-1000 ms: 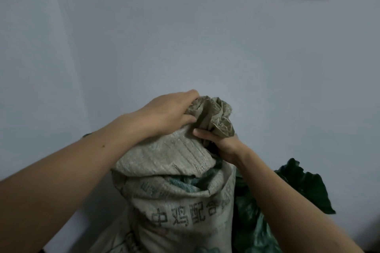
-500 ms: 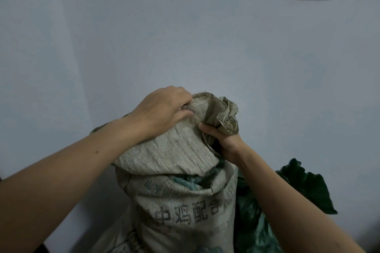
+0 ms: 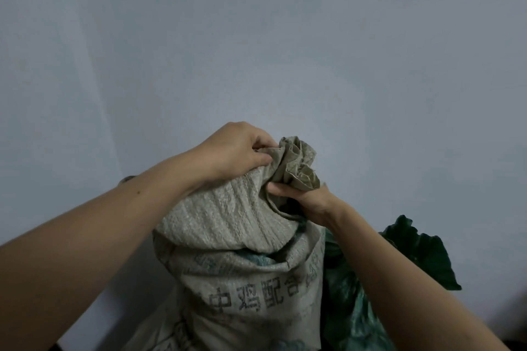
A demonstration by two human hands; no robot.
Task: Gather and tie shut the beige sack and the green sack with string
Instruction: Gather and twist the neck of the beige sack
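Beige sack (image 3: 228, 216) neck tighter; pale wall (image 3: 256, 51) behind

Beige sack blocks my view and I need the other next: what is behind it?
The green sack shows behind its right side; the beige sack and right forearm cover the rest.

beige sack (image 3: 242, 279): base cut off | green sack (image 3: 422, 253): partly behind it | right hand (image 3: 310, 202): fingers hidden

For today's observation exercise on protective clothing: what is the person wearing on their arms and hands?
Nothing that shows: the left hand and right hand have no gloves and no wristwatch. The left forearm and right forearm are uncovered; no sleeve is in view.
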